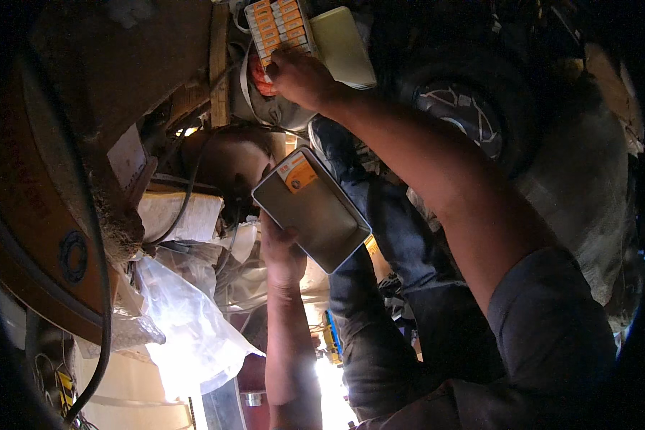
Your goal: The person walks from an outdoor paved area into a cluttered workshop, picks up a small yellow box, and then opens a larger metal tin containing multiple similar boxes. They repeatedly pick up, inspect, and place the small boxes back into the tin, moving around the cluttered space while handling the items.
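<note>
My left hand [284, 244] holds a shallow rectangular tray [322, 226] by its lower left edge. One small orange and white box [296, 173] lies in the tray's upper corner. My right hand [301, 75] is at the near end of another container [309, 32], which is packed with rows of orange and white boxes [279, 24]. Its fingertips touch the lowest boxes, and whether they grip one is hidden. Beside that container rests a pale, flat lid or empty tray [345, 48]. Something red [259, 75] shows under the packed container.
Clear plastic sheeting [188, 317] hangs at the lower left, brightly lit. A dark cable [105, 301] runs down the left side near a large cardboard box [37, 226]. A white box [180, 215] stands left of the tray. A dark round wheel-like object [459, 115] is at the right.
</note>
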`<control>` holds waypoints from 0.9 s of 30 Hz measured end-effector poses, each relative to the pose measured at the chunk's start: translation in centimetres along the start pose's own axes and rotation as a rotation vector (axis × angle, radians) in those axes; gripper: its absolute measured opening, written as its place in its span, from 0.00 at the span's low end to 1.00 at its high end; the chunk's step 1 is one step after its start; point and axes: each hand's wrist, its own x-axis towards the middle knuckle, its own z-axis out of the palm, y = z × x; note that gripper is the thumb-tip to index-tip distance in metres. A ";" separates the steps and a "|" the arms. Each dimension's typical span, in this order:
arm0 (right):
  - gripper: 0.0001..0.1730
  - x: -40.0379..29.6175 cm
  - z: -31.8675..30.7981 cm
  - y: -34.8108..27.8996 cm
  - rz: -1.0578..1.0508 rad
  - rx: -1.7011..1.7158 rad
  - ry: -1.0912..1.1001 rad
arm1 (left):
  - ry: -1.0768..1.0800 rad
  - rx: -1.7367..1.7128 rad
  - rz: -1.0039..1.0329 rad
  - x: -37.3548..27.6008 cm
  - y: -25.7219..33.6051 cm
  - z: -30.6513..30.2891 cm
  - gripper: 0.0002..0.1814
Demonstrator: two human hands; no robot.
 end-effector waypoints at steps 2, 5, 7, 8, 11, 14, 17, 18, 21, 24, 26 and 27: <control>0.10 -0.9 -0.3 0.1 -0.038 0.019 -0.028 | 0.004 0.012 0.009 0.0 0.3 0.3 0.39; 0.11 -1.8 -0.5 0.2 -0.096 -0.014 0.015 | -0.004 0.016 0.021 -0.2 0.9 1.1 0.38; 0.12 -2.3 -1.2 -0.3 -0.039 0.005 0.052 | -0.019 0.034 0.005 -0.2 1.3 1.3 0.38; 0.12 -2.7 -1.7 -0.7 0.039 0.042 0.062 | -0.041 0.002 0.011 -0.3 1.4 1.3 0.38; 0.11 -3.2 -6.2 -2.5 0.194 0.366 0.176 | -0.078 -0.069 0.051 -0.5 1.6 1.0 0.38; 0.09 -6.0 -14.2 -5.8 0.224 0.527 0.107 | -0.078 -0.052 0.066 -1.0 2.0 1.6 0.37; 0.13 -8.7 -16.1 -9.0 -0.091 0.374 0.129 | -0.055 0.002 0.063 -1.3 2.1 2.5 0.37; 0.12 -9.0 -16.3 -10.1 -0.033 0.295 0.059 | -0.031 0.045 0.069 -1.7 2.3 2.7 0.37; 0.13 -9.6 -16.3 -11.7 0.030 0.096 -0.128 | 0.055 0.246 0.062 -2.9 2.3 3.2 0.31; 0.18 -10.2 -16.0 -11.8 -0.052 0.228 -0.249 | 0.098 0.178 0.065 -4.7 2.2 2.8 0.33; 0.24 -11.0 -16.6 -12.1 -0.165 0.348 -0.205 | 0.030 0.131 0.043 -6.4 3.0 2.7 0.36; 0.26 -10.7 -18.2 -12.1 -0.251 0.390 -0.180 | 0.033 0.092 0.061 -7.2 3.4 2.5 0.37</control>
